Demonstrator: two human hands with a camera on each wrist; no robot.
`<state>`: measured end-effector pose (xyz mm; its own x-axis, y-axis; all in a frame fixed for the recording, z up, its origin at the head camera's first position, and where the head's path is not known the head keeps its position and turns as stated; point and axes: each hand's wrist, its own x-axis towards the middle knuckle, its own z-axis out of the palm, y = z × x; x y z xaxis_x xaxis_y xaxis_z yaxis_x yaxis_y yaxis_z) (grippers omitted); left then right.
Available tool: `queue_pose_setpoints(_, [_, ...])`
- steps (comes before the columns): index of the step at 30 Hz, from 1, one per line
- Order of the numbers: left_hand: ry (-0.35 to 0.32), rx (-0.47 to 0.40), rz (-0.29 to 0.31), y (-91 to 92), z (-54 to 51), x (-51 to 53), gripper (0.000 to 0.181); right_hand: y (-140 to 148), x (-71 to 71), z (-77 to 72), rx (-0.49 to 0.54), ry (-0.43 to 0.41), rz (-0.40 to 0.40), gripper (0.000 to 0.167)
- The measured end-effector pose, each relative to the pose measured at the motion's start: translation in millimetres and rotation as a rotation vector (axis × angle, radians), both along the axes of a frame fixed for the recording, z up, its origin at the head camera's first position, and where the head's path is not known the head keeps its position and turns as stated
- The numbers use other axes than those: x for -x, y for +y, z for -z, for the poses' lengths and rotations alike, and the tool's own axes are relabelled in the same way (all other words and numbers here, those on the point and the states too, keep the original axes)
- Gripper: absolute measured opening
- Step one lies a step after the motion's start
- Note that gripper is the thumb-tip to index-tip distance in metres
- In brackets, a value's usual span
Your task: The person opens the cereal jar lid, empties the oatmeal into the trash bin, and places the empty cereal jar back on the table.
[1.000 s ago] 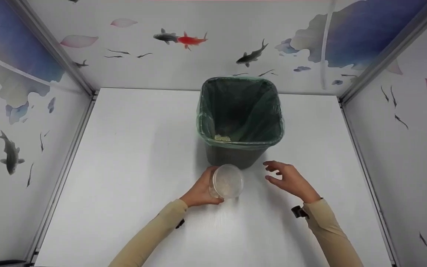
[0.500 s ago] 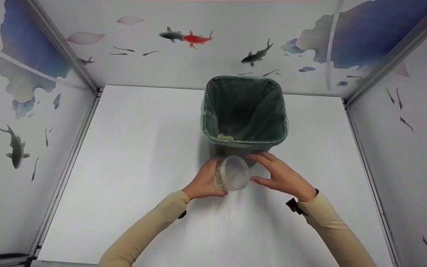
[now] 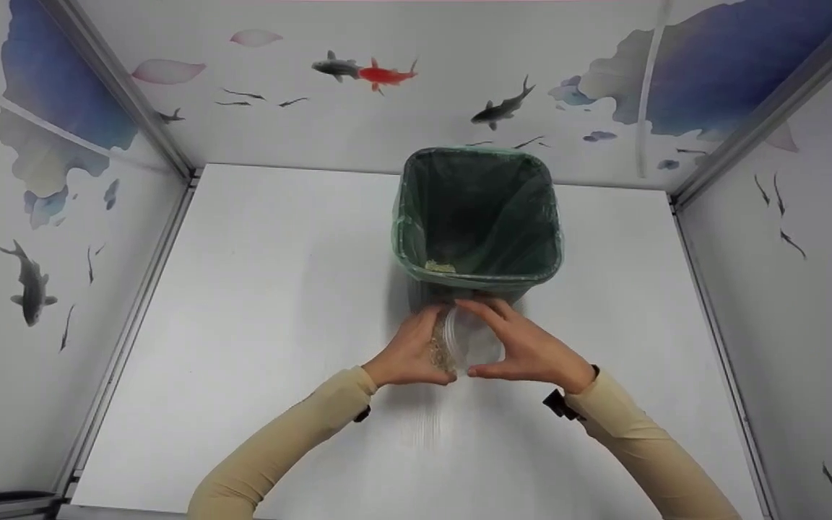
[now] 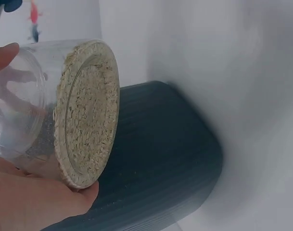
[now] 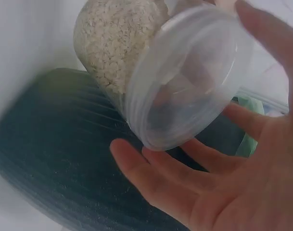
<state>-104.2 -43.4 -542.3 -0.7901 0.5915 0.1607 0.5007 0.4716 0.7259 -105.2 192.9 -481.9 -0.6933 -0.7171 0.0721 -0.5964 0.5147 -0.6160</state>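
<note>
A clear jar (image 3: 440, 350) of pale flakes is held tilted in front of the bin, its translucent lid (image 3: 482, 339) facing right. My left hand (image 3: 407, 352) grips the jar's body; in the left wrist view the thumb lies by the flake-covered base (image 4: 88, 115). My right hand (image 3: 531, 349) curves round the lid, thumb on one side and fingers on the other, tips at its rim (image 5: 153, 137). The palm stands off the lid's face. The flakes (image 5: 120, 43) lie toward the base end.
Just beyond the hands stands a dark bin (image 3: 423, 292) with a green liner (image 3: 488, 217); a small pale clump (image 3: 440, 266) lies inside it. White tabletop (image 3: 279, 289) extends on both sides. Panels printed with fish (image 3: 499, 112) enclose the back and sides.
The right hand has moved left, from apart from the jar to around its lid. The left hand has tilted the jar further, turning the lid rightward. The head view has shifted slightly.
</note>
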Motion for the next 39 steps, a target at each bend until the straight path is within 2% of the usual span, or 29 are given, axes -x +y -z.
queue_pose_setpoints(5, [0.085,0.101,0.026,-2.9,-4.0,-1.8,0.1,-0.5,-4.4,3.2,-0.011,0.014,0.017,0.092])
queue_pose_setpoints(10, [0.106,0.168,0.071,-4.9,-8.3,0.8,0.1,0.6,-8.1,8.4,0.002,0.03,0.012,0.09])
queue_pose_setpoints(14, [0.118,0.193,0.114,-4.2,-10.2,5.2,0.102,0.6,-10.4,10.8,0.015,0.086,0.022,0.091])
queue_pose_setpoints(19, [0.16,0.193,0.199,-3.4,-10.4,11.7,0.103,-1.2,-13.9,14.0,-0.004,0.175,0.023,0.091])
queue_pose_setpoints(25, [0.168,0.18,0.26,-3.2,-7.4,17.1,0.102,-2.1,-15.8,16.2,-0.014,0.209,0.01,0.091])
queue_pose_setpoints(27, [0.181,0.189,0.255,-4.3,-7.9,17.0,0.102,-3.3,-16.0,16.4,-0.01,0.207,0.008,0.09])
queue_pose_setpoints(30, [0.229,0.218,0.215,-5.0,-8.7,14.2,0.101,-5.5,-17.8,17.9,0.008,0.176,0.019,0.086])
queue_pose_setpoints(35, [0.252,0.237,0.109,-0.3,-5.5,3.7,0.103,-13.1,-23.6,26.5,0.062,0.077,0.144,0.08])
queue_pose_setpoints(39, [0.227,0.211,0.07,0.9,-0.9,-0.9,0.105,-17.3,-25.1,30.4,0.077,0.049,0.222,0.081])
